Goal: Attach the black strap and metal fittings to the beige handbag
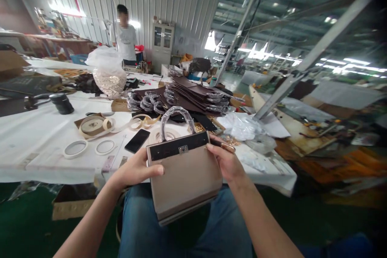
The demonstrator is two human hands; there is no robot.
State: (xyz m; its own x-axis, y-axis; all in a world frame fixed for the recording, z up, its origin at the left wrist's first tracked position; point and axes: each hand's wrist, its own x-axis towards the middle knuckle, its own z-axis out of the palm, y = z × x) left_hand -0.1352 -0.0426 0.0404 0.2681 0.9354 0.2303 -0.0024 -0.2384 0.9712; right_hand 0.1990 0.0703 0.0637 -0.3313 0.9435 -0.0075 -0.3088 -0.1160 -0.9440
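Observation:
Between my hands, above my lap, is a taupe handbag with a dark strip along its top and a small metal lock plate. Its arched handle is wrapped in clear plastic. My left hand grips the bag's left side, thumb on the front panel and fingers behind. On the opposite side my right hand holds the upper right corner, its thumb near the dark strip. A dark tool with a copper-coloured end sticks out from that same hand; its exact kind is unclear.
On the white table lie a phone, tape rolls and a black lidded jar. Behind them are stacked dark bag pieces with wrapped handles and a plastic bag of small parts. A person stands farther back.

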